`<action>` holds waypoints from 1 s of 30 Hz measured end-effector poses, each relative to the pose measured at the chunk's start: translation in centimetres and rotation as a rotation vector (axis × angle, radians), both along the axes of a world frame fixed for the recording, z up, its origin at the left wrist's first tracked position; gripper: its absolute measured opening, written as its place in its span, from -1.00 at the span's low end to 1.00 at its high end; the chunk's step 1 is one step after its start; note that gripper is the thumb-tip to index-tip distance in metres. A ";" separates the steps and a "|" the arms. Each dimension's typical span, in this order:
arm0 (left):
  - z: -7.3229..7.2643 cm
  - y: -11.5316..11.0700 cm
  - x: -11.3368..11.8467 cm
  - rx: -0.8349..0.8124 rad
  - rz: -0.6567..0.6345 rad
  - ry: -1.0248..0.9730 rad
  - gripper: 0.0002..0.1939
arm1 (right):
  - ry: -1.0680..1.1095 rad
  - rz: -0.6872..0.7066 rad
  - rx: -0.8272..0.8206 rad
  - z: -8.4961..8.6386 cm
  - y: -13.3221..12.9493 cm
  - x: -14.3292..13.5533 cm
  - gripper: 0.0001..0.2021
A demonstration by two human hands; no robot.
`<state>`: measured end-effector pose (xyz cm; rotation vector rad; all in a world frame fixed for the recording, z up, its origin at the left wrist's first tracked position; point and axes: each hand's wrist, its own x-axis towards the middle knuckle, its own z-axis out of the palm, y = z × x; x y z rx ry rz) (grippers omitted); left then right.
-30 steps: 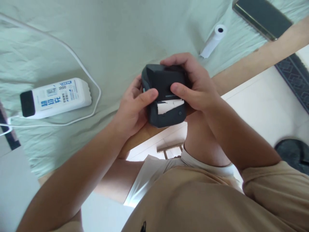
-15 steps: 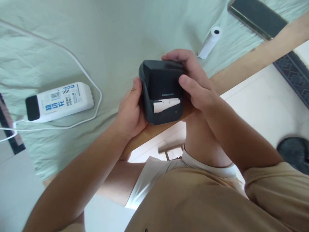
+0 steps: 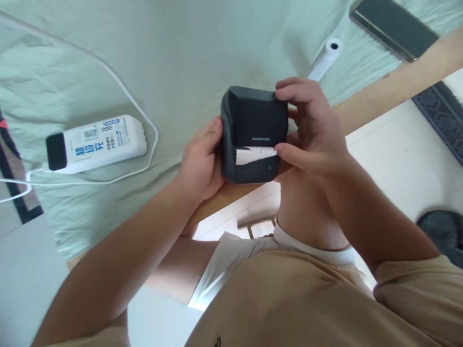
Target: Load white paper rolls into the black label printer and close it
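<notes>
A dark mini thermal printer (image 3: 258, 118) is held over the table's front edge, its face turned up. A strip of white paper with a torn edge (image 3: 251, 155) sticks out of its slot. My left hand (image 3: 204, 161) is closed around the printer's left side, thumb along the edge. My right hand (image 3: 314, 127) grips the right side: its fingertips rest at the upper right corner, and its thumb touches the right end of the paper strip. The undersides of the printer and some fingers are hidden.
A white paper roll (image 3: 325, 59) lies behind my right hand. Farther right is a dark phone-like slab (image 3: 394, 29). At left, a white power bank (image 3: 101, 144) has a white cable (image 3: 119, 82) looping around it. A green cloth (image 3: 181, 53) covers the table.
The printer has shifted slightly right in the view. My right hand's fingers have moved to the upper right corner, and its thumb has slid down to the paper strip's end.
</notes>
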<state>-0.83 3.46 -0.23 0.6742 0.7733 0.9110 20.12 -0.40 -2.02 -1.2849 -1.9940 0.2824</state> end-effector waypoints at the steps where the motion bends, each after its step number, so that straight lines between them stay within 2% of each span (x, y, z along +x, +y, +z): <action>1: 0.0 0.0 0.0 0.007 -0.006 -0.004 -0.75 | 0.056 -0.010 0.031 0.1 0.0 0.0 -0.40; 5: 0.1 0.0 0.0 -0.001 -0.026 -0.021 -0.74 | 0.180 -0.122 0.175 1.3 -0.1 -0.8 -0.56; 10: 0.3 0.0 0.0 -0.029 -0.027 0.018 -0.72 | 0.340 -0.245 0.229 4.0 0.3 -2.4 -0.86; 15: 0.3 0.0 0.1 -0.071 -0.018 -0.050 -0.76 | 0.416 -0.237 0.245 5.0 1.2 -2.9 -0.78; 17: 0.5 0.0 0.1 -0.085 -0.019 -0.050 -0.75 | 0.251 -0.216 0.178 5.1 1.3 -2.8 -0.84; 19: 0.7 0.0 0.2 -0.086 -0.039 -0.040 -0.71 | -0.045 -0.186 0.078 5.1 1.5 -2.6 -0.93; 22: 1.0 0.0 0.2 -0.065 -0.099 -0.058 -0.67 | -0.392 -0.141 -0.026 5.6 2.0 -2.3 -0.77; 24: 0.9 -0.1 0.1 -0.033 -0.138 -0.080 -0.71 | -0.482 -0.095 -0.087 6.0 2.3 -2.1 -0.63; 27: 0.5 -0.1 -0.2 -0.004 -0.150 -0.066 -0.78 | -0.355 -0.034 -0.143 6.8 1.9 -1.8 -0.57; 30: 0.4 -0.1 -0.4 -0.014 -0.141 -0.050 -0.80 | 0.123 -0.037 -0.150 6.9 0.4 -1.3 -0.65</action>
